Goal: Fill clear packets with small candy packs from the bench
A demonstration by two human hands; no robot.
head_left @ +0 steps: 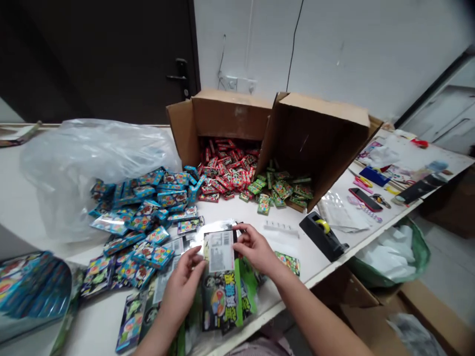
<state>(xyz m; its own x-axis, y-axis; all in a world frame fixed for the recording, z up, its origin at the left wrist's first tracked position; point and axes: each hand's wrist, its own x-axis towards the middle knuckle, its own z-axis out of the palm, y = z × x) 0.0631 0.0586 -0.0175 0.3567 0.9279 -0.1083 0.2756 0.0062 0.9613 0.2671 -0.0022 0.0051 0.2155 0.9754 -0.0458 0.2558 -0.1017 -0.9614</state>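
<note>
My left hand (181, 289) and my right hand (256, 249) both grip the edges of a flat plastic packet (218, 251) with a white barcode label, held just above the white table (297, 287). Beneath them lies a stack of green-edged snack packets (222, 301). Blue snack packets (148, 198) are heaped to the left of my left hand, and some touch the held packet's surroundings. Red packets (226, 170) and green packets (278, 190) spill from a cardboard box (230, 118) lying on its side beyond my hands.
A black tape dispenser (322, 237) stands right of my right hand. A clear plastic bag (92, 158) lies at the left. A phone (365, 199) and small items lie at the far right. Below the table's front edge sit a green bag (389, 257) and cardboard (371, 326).
</note>
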